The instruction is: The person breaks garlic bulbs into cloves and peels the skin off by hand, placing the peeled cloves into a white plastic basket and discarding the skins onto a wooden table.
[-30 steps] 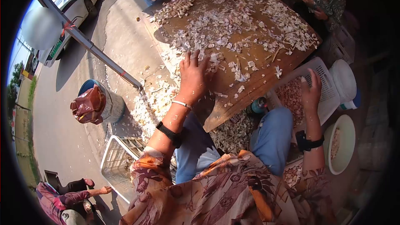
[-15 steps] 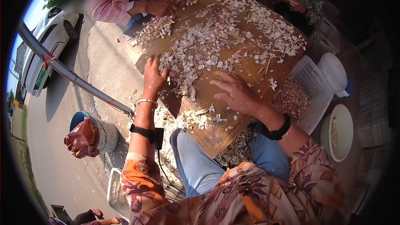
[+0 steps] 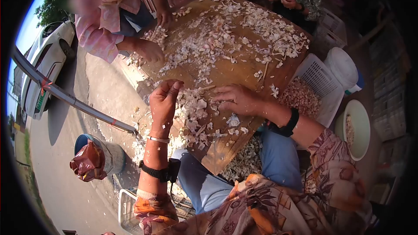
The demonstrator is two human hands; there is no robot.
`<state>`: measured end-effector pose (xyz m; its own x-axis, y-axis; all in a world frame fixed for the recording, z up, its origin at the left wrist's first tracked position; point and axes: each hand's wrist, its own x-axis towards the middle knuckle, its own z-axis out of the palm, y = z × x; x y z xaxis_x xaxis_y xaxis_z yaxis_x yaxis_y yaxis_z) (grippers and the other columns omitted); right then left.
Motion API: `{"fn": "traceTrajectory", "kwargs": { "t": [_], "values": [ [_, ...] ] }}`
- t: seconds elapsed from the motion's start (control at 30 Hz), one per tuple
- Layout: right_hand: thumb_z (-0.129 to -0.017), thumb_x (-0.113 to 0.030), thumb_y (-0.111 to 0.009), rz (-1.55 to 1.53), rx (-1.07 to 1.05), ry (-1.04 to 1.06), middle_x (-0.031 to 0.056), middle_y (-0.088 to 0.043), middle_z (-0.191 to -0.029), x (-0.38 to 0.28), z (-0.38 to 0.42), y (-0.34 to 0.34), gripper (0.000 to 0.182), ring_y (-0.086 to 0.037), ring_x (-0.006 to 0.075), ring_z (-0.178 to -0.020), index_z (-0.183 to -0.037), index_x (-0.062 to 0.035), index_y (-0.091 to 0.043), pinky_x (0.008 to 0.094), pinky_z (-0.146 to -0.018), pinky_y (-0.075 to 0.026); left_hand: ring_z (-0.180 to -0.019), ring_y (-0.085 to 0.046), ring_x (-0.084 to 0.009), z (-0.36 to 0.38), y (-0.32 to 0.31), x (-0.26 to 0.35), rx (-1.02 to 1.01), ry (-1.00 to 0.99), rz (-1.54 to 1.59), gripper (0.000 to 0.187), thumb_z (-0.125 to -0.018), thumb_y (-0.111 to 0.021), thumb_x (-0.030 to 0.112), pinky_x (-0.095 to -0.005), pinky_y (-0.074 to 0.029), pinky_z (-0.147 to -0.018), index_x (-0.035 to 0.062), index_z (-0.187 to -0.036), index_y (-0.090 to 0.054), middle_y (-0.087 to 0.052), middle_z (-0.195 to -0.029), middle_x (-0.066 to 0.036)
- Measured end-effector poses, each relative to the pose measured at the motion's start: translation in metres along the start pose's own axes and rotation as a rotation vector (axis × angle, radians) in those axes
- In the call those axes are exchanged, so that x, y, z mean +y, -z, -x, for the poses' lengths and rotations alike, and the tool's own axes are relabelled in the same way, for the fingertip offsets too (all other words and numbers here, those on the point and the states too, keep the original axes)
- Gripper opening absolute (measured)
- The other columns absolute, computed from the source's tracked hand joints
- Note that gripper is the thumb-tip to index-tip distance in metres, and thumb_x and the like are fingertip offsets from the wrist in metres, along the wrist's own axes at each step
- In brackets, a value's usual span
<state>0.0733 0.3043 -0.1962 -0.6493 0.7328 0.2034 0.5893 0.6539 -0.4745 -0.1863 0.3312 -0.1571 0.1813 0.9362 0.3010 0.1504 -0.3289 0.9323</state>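
My left hand (image 3: 164,104) is raised at the table's left edge, thumb and fingers pressed together; whatever they may hold is too small to make out. My right hand (image 3: 237,99) rests low over the wooden table (image 3: 244,76), fingers spread and pointing left, beside a pile of pale garlic skins (image 3: 193,113). More skins and some cloves (image 3: 217,37) are scattered over the middle and far side of the table.
One person's hand (image 3: 150,51) reaches over the far left corner; another person's hands (image 3: 289,2) are at the back right. A white crate (image 3: 323,76) of cloves, a lidded bucket (image 3: 344,67) and green basin (image 3: 365,126) stand right. A bucket (image 3: 114,156) stands left.
My left hand has closed and the skins near it have shifted toward the near edge. My right hand has moved slightly left. The person at the far left has spread their hands apart.
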Motion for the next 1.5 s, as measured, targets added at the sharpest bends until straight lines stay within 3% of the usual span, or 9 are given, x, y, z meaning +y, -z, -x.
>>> {"fn": "traceTrajectory", "kwargs": {
  "t": [0.1, 0.23, 0.4, 0.6, 0.77, 1.07, 1.17, 1.3, 1.5],
  "values": [
    [-0.081, -0.017, -0.063, -0.432, 0.525, -0.348, 0.0106, -0.066, -0.078, 0.009, 0.004, 0.004, 0.014, -0.064, 0.0236, -0.074, -0.089, -0.0062, -0.068, 0.0308, -0.07, -0.049, -0.046, -0.026, -0.0053, -0.008, -0.04, 0.056, 0.141, 0.209, 0.895, 0.018, -0.097, -0.044, 0.02, -0.0201, -0.022, -0.04, 0.0089, -0.084, -0.049, -0.033, -0.059, 0.004],
    [-0.08, -0.017, -0.063, -0.249, 0.717, -0.485, 0.0103, -0.066, -0.083, 0.071, 0.013, 0.041, 0.015, -0.064, 0.0245, -0.077, -0.089, -0.006, -0.069, 0.032, -0.071, -0.049, -0.047, -0.032, -0.0073, -0.027, -0.103, 0.029, -0.239, 0.345, 1.315, 0.026, -0.096, -0.048, 0.028, -0.0227, -0.028, -0.045, 0.0071, -0.081, -0.053, -0.044, -0.059, 0.001],
    [-0.084, -0.031, -0.055, 0.633, 0.373, -0.986, 0.016, -0.044, -0.132, 0.141, 0.055, 0.101, 0.039, -0.042, 0.0313, -0.121, -0.118, -0.0128, -0.059, 0.0382, -0.096, -0.039, -0.082, -0.055, -0.0095, -0.052, -0.132, -0.003, 0.186, 0.274, 0.63, 0.025, -0.093, -0.055, 0.027, -0.0255, -0.041, -0.074, 0.0032, -0.095, -0.063, -0.064, -0.089, -0.004],
    [-0.084, -0.032, -0.057, 0.374, 0.096, -0.465, 0.0134, -0.015, -0.149, 0.1, 0.047, 0.043, 0.058, -0.012, 0.0363, -0.136, -0.137, -0.0186, -0.039, 0.0522, -0.109, -0.011, -0.1, -0.057, -0.0168, -0.064, -0.107, -0.022, 0.187, 0.266, 0.631, 0.028, -0.093, -0.053, 0.025, -0.0315, -0.044, -0.085, 0.0036, -0.111, -0.058, -0.062, -0.107, -0.008],
    [-0.088, -0.02, -0.056, -0.097, 0.571, -0.202, 0.0121, -0.062, -0.109, 0.109, 0.031, 0.054, 0.02, -0.058, 0.0259, -0.104, -0.1, -0.0079, -0.067, 0.0339, -0.09, -0.045, -0.099, -0.058, -0.0196, -0.062, -0.106, -0.022, 0.276, 0.316, 0.771, 0.027, -0.094, -0.051, 0.022, -0.0311, -0.044, -0.084, 0.0023, -0.112, -0.055, -0.061, -0.105, -0.01],
    [-0.084, -0.022, -0.056, 0.355, 0.15, -0.397, 0.0123, -0.035, -0.142, 0.166, -0.024, 0.076, 0.049, -0.031, 0.033, -0.131, -0.132, -0.0159, -0.047, 0.037, -0.108, -0.026, -0.101, -0.056, -0.0194, -0.07, -0.097, -0.042, 0.486, 0.383, 0.941, 0.029, -0.094, -0.05, 0.02, -0.0325, -0.043, -0.086, 0.0022, -0.117, -0.052, -0.058, -0.109, -0.009],
    [-0.083, -0.022, -0.059, 0.343, -0.037, 0.06, 0.0122, -0.054, -0.125, 0.14, -0.022, 0.081, 0.029, -0.047, 0.0285, -0.119, -0.11, -0.0112, -0.064, 0.0368, -0.099, -0.036, -0.107, -0.053, -0.0223, -0.068, -0.093, -0.047, 0.475, 0.408, 0.978, 0.034, -0.094, -0.048, 0.018, -0.0341, -0.042, -0.089, 0.0019, -0.124, -0.047, -0.055, -0.114, -0.011],
    [-0.08, -0.01, -0.063, -0.135, 0.331, -0.319, 0.0087, -0.067, -0.092, 0.116, -0.063, 0.101, 0.013, -0.063, 0.0232, -0.081, -0.09, -0.0046, -0.068, 0.033, -0.076, -0.048, -0.085, -0.058, -0.0172, -0.068, -0.095, -0.051, 0.477, 0.481, 1.179, 0.024, -0.092, -0.05, 0.013, -0.0295, -0.046, -0.073, 0.0026, -0.113, -0.052, -0.059, -0.095, -0.006],
    [-0.074, -0.011, -0.063, 0.132, 0.219, -0.091, 0.0136, -0.066, -0.086, 0.159, -0.146, 0.07, 0.014, -0.064, 0.029, -0.079, -0.087, -0.0078, -0.068, 0.0368, -0.071, -0.049, -0.072, -0.053, -0.014, -0.07, -0.09, -0.052, 0.448, 0.512, 1.319, 0.017, -0.092, -0.047, 0.01, -0.0275, -0.045, -0.063, 0.0033, -0.106, -0.053, -0.056, -0.085, -0.003]
  ]
}}
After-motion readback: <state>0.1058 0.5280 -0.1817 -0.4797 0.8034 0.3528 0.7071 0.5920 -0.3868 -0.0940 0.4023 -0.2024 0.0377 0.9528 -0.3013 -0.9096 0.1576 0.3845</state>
